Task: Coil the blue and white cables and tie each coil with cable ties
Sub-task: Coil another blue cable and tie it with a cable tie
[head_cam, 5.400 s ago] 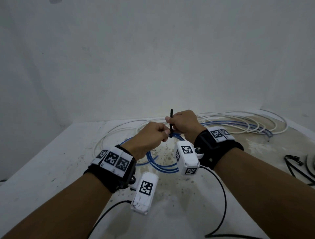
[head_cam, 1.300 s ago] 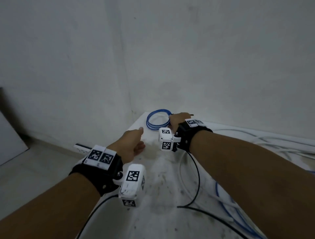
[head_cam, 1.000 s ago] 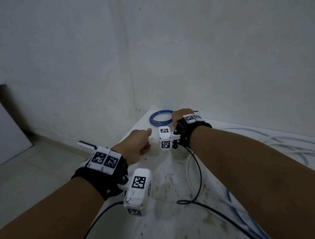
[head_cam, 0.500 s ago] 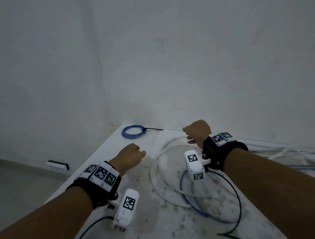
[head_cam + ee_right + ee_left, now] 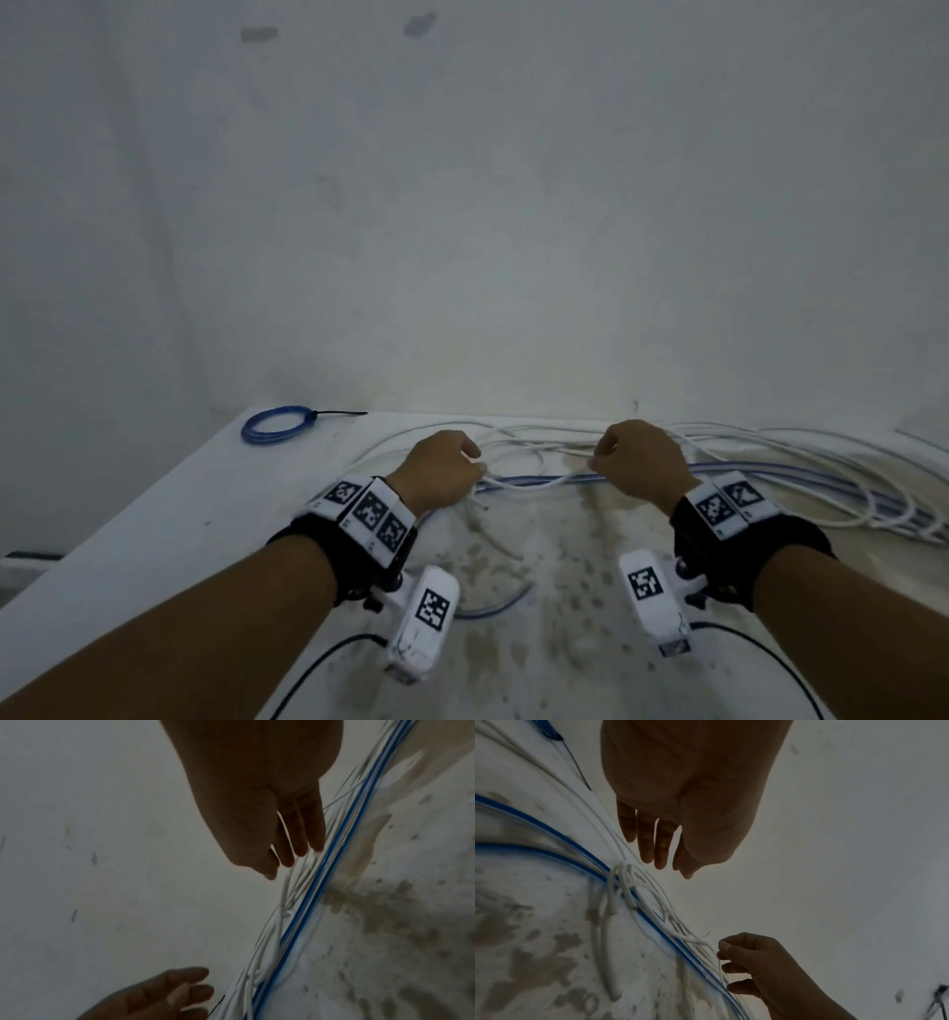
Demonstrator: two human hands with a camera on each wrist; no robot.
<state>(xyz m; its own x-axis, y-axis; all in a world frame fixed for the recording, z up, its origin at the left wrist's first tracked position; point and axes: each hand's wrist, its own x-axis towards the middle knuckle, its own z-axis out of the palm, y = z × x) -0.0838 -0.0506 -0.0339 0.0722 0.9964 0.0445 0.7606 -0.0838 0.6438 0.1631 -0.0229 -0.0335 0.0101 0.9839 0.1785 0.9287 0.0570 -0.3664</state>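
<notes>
A tied blue coil lies at the table's far left corner, with the black tail of its cable tie pointing right. Loose white cable sprawls across the far side, mixed with loose blue cable. My left hand and right hand each pinch one white strand, which sags between them just above the table. In the left wrist view the right hand pinches the strand between thumb and forefinger. A short free end hangs below the left hand.
The stained white table meets a bare wall at the back, and its left edge runs diagonally towards me. Black camera leads trail on the near side. More white and blue loops pile up at the far right.
My right hand left the tied blue coil in the far left corner. Both hands then moved right to the loose cables and picked up a white strand.
</notes>
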